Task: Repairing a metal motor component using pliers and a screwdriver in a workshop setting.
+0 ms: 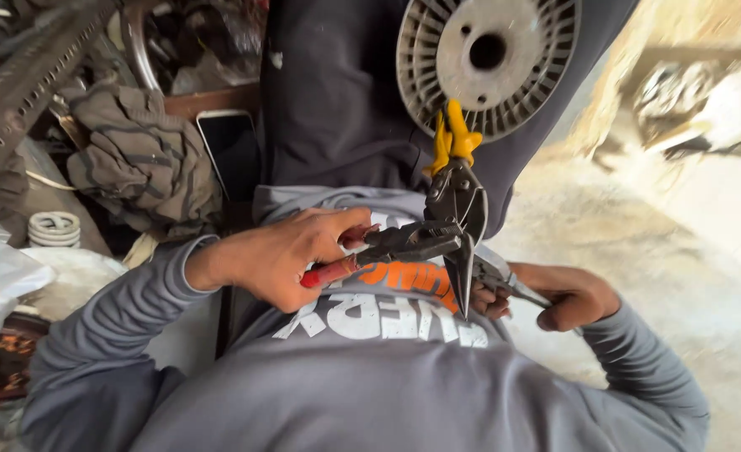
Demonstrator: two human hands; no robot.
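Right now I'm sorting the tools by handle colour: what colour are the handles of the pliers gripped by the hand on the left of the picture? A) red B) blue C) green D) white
A: red handle ends stick out of the hand gripping the pliers.

Both hands, left [282,259] and right [567,295], clenched tight.

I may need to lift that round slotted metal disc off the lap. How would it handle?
The slotted metal disc looks like solid metal, so probably stiff and heavy for its size. Being round, it might roll if stood on edge. Its slotted rim should give fingers purchase, though the edges could be sharp.
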